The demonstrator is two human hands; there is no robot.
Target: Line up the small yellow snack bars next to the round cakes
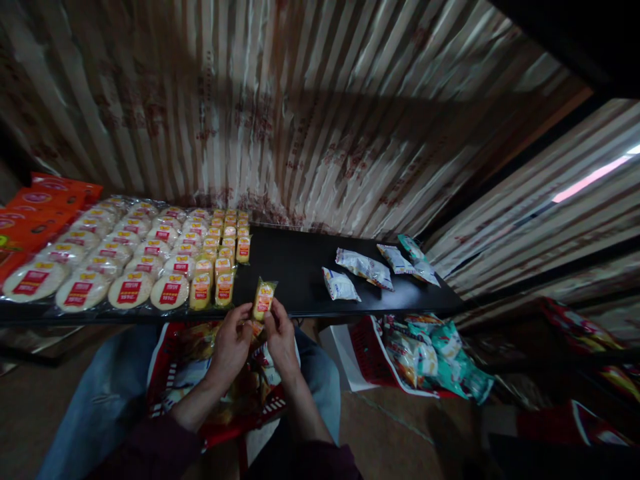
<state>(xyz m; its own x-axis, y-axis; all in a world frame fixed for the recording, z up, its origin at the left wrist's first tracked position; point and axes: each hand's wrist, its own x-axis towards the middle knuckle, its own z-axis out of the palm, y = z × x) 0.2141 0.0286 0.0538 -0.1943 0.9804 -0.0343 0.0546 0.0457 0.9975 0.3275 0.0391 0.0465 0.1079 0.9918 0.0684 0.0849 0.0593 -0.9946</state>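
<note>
Between my two hands is a small wrapped snack cake (263,298), yellow with an orange and red label, held upright just over the front edge of the black shelf (290,267). My left hand (234,341) pinches its left side, and my right hand (281,333) grips its lower right. To the left, rows of similar wrapped snack cakes (225,288) stand on the shelf. Below my hands a red shopping basket (159,373) rests between my knees, with assorted packaged snacks (200,341) inside, partly covered by my forearms.
Rows of round white packaged cakes (131,291) and orange bags (37,210) fill the shelf's left part. Several small white packets (365,268) lie on its right. A second red basket (367,350) with snack bags stands below right. Wrinkled striped sheeting (320,120) hangs behind.
</note>
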